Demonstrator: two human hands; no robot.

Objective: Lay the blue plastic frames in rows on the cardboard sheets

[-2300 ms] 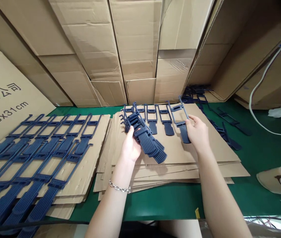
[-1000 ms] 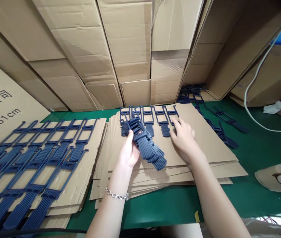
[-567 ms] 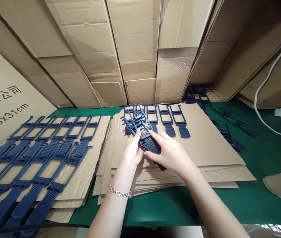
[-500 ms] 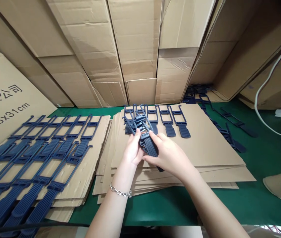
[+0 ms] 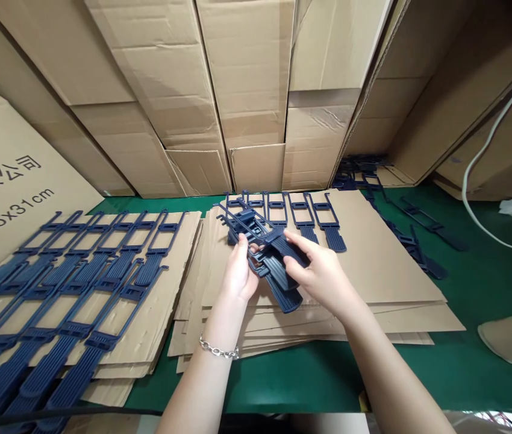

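Note:
My left hand (image 5: pixel 241 271) is closed around a small bunch of dark blue plastic frames (image 5: pixel 276 280), each with an open rectangular end and a ribbed paddle. Between the thumb and fingers of my right hand (image 5: pixel 321 271) is one such plastic frame (image 5: pixel 294 248), tilted across the top of the bunch. The two hands are close together above a stack of cardboard sheets (image 5: pixel 377 259). Along the far side of that stack lies a row of like plastic frames (image 5: pixel 323 214), partly hidden behind the bunch.
On the left, another cardboard stack (image 5: pixel 134 349) bears two rows of plastic frames (image 5: pixel 111 271). Loose frames (image 5: pixel 423 220) are scattered on the green table (image 5: pixel 459 283) at right. Tall cardboard boxes (image 5: pixel 247 78) wall off the back. A white cable (image 5: pixel 477 157) hangs at right.
My right hand has shifted slightly right, drawing one plastic frame apart from the bunch, so the paddles now fan out. My left hand keeps its hold nearly in place.

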